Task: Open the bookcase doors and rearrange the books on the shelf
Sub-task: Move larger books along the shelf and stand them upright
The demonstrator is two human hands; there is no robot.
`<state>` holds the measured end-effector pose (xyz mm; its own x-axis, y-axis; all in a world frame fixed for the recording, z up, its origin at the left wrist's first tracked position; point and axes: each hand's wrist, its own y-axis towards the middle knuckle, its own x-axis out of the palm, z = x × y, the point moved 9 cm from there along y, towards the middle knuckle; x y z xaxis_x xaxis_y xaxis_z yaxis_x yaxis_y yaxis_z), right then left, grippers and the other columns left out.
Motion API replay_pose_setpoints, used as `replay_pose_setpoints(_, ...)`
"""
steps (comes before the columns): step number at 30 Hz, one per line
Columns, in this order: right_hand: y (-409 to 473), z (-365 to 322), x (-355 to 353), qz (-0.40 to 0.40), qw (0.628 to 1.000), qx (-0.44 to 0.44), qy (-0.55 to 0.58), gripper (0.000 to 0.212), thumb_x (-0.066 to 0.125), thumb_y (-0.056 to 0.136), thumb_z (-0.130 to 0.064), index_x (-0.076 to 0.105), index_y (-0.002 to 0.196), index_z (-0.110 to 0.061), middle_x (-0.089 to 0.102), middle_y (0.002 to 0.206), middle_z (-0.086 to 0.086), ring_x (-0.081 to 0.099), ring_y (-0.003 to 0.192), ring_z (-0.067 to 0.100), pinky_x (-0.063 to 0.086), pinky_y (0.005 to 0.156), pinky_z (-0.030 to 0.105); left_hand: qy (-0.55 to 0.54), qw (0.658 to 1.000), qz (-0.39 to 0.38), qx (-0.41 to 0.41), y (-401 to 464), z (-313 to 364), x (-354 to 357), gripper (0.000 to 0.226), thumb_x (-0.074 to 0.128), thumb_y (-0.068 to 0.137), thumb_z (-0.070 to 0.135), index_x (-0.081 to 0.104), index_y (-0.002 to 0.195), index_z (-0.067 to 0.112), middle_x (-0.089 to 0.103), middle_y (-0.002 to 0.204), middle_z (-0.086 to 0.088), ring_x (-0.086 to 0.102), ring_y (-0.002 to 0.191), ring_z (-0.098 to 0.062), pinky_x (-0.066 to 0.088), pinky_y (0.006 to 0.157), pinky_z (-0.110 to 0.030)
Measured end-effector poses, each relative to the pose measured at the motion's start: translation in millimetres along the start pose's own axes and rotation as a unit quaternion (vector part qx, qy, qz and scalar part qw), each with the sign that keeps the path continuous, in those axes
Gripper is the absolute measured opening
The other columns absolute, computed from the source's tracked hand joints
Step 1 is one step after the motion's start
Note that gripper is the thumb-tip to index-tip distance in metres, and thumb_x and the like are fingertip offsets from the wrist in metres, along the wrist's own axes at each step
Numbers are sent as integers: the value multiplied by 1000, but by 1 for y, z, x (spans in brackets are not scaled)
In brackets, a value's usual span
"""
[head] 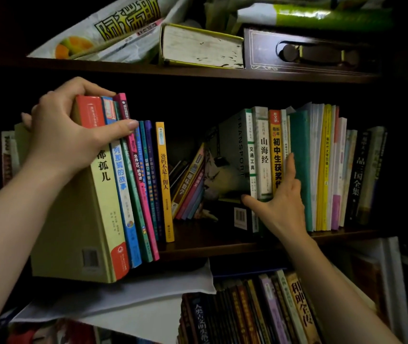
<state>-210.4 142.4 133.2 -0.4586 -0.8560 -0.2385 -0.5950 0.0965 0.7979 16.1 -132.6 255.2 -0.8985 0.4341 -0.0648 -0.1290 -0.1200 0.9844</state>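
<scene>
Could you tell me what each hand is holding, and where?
Left hand grips a bundle of books at the top; right hand rests open against upright books, holding nothing.

Head view — close, facing shelf point(222, 244)
</scene>
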Motion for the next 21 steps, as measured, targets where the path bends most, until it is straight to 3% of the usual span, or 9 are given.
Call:
replay_pose_setpoints(4, -2, 6, 3, 9, 1000, 20, -2, 119, 73, 72, -49, -17, 148, -32, 24, 137, 13, 43, 113, 34, 38, 85, 39, -3, 1000, -3, -12, 0, 0, -1, 41, 68, 52, 78, 53, 85, 59, 57, 94, 24, 61, 101, -29, 40, 92, -65)
replay_pose_setpoints(8, -5, 3, 2, 18, 998, 2, 54, 100, 73, 77, -41, 1, 146, -46, 8, 143, 10, 30, 126, 35, 34, 101, 44, 22, 1000, -1, -20, -4, 6, -8, 34, 66, 54, 73, 50, 81, 60, 56, 92, 20, 60, 101, -27, 38, 94, -65)
replay_pose_setpoints(12, -5, -5, 6, 27, 999, 10, -35, 85, 63, 84, -45, 3, 143, -56, 0, 149, 11, 14, 132, 38, 31, 101, 56, 32, 999, 8, -30, -5, 7, -14, 36, 63, 53, 73, 50, 81, 55, 57, 95, 15, 60, 102, -25, 38, 95, -64)
replay_pose_setpoints(15, -8, -4, 9, 44, 994, 57, -77, 84, 57, 88, -47, -4, 145, -52, -1, 152, 15, 10, 135, 40, 23, 104, 59, 33, 999, 4, -33, -4, 6, -13, 45, 62, 54, 73, 48, 90, 50, 56, 93, 18, 59, 103, -25, 37, 96, -64)
replay_pose_setpoints(18, -14, -2, 11, 56, 984, 83, -149, 84, 51, 91, -50, -11, 146, -46, -8, 156, 17, 0, 141, 39, 8, 110, 60, 19, 999, -5, -26, -2, 2, -12, 40, 62, 54, 75, 49, 85, 54, 54, 91, 24, 59, 102, -24, 38, 95, -64)
replay_pose_setpoints(21, -17, -1, 9, 50, 978, 78, -188, 82, 48, 92, -52, -11, 148, -40, -7, 157, 15, 3, 141, 39, 7, 110, 59, 30, 999, 8, -22, -1, 3, -12, 44, 60, 55, 75, 52, 88, 47, 54, 92, 22, 57, 103, -21, 32, 100, -62)
